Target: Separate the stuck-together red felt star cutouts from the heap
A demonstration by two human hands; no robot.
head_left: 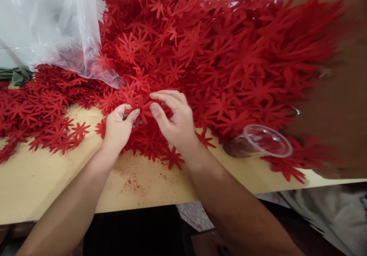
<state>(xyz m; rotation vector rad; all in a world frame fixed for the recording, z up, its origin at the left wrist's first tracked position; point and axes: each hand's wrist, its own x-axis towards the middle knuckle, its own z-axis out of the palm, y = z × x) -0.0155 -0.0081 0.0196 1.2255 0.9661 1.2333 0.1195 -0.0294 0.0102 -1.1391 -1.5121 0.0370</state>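
Red petalled piece (143, 105): light, soft, likely easily creased.
Your left hand (117, 130) pinches it at one side, above the desk (109, 191), before the heap of red pieces (177, 42); your right hand (178, 120) is partly open beside it, contact unclear. The petals look thin and flexible, not slippery; grip near the centre, lightly, as narrow tips may bend or tear.

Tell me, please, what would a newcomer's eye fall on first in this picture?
Most likely the big heap of red, star-shaped petal pieces, spread across the back of the pale table. Next, perhaps, the two bare hands in front of it: the left hand pinches one red piece, with the right hand close beside it. A clear plastic cup stands out to the right.
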